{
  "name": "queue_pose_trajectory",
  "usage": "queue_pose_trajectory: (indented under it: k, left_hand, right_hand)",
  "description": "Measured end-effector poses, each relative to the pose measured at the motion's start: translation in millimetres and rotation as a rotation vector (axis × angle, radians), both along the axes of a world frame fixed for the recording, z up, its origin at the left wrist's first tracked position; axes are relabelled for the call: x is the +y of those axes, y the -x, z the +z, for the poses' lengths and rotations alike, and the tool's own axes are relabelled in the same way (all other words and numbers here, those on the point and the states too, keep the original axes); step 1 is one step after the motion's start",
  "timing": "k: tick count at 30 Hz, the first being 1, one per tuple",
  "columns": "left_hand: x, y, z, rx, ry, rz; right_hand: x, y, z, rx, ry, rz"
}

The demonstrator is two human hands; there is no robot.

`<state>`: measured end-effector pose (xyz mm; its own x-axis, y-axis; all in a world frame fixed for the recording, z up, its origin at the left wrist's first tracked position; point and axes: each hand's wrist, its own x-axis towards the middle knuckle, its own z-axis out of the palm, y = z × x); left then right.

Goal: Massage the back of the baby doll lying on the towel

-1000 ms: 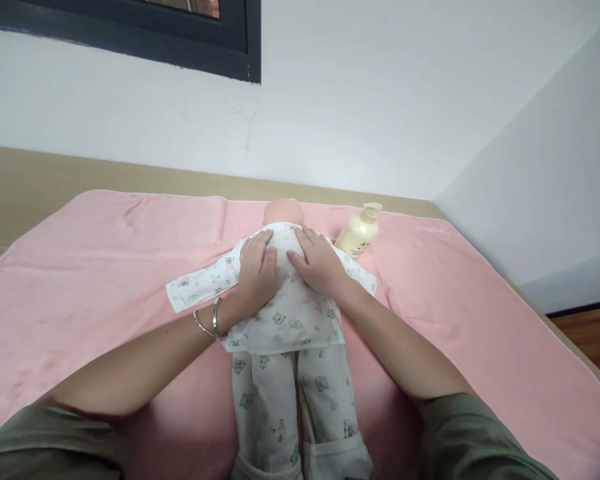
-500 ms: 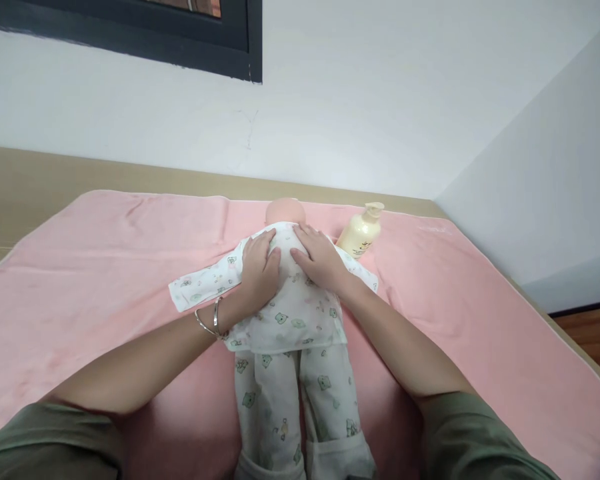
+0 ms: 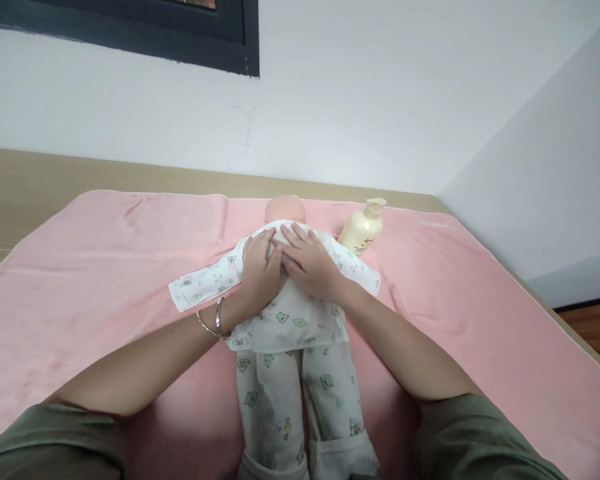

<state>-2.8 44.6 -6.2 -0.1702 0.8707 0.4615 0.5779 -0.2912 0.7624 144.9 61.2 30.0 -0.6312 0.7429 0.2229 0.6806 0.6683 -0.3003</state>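
Observation:
A baby doll (image 3: 285, 209) lies on a pink blanket, its bald head at the far end. It wears a white long-sleeved top (image 3: 293, 327) printed with small green animals, and matching trousers (image 3: 275, 407) with turned-up cuffs. My left hand (image 3: 261, 267) rests flat on the left side of the doll's upper body, fingers stretched out. Flat on the upper middle and right of the top lies my right hand (image 3: 311, 262), its fingers spread. The thumb sides of both hands meet near the centre. Much of the top's chest area is hidden under the hands.
A cream pump bottle (image 3: 361, 230) stands on the pink blanket (image 3: 460, 293) to the right of the doll's head. Beyond the blanket runs a wooden surface (image 3: 130, 170) against a white wall (image 3: 340, 87). A dark window frame (image 3: 250, 40) is at upper left.
My right hand has slid left across the top, from the doll's right side to its middle, and now meets my left hand. My left hand has stayed in place.

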Motion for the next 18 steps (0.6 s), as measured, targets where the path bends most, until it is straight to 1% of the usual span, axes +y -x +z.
queue_pose_trajectory:
  k: [2, 4, 6, 8, 10, 13, 15, 18]
  left_hand:
    - [0, -1, -0.7, 0.024, 0.0, 0.018]
    - [0, -2, -0.7, 0.035, 0.001, 0.022]
    - [0, -2, -0.2, 0.036, 0.003, 0.021]
    - [-1, -1, 0.7, 0.029, 0.011, 0.018]
    - [-2, -1, 1.7, 0.024, 0.019, 0.012]
    - [-4, 0, 3.3, 0.031, 0.016, -0.009]
    - [-5, 0, 4.1, 0.049, 0.0, -0.022]
    - [-7, -1, 3.5, 0.106, -0.05, -0.052]
  right_hand:
    - [12, -3, 0.4, 0.018, 0.029, -0.089]
    - [12, -2, 0.6, 0.016, 0.02, -0.17]
    - [1, 2, 0.7, -0.006, -0.02, -0.249]
    - [-16, 8, 0.3, -0.041, -0.082, -0.294]
    - [-33, 13, -1.1, -0.078, -0.154, -0.265]
    - [-46, 16, -3.9, -0.115, -0.223, -0.148]
    - [-43, 14, -3.8, -0.107, -0.204, -0.082]
    - [-24, 8, 0.9, -0.073, -0.078, -0.038]
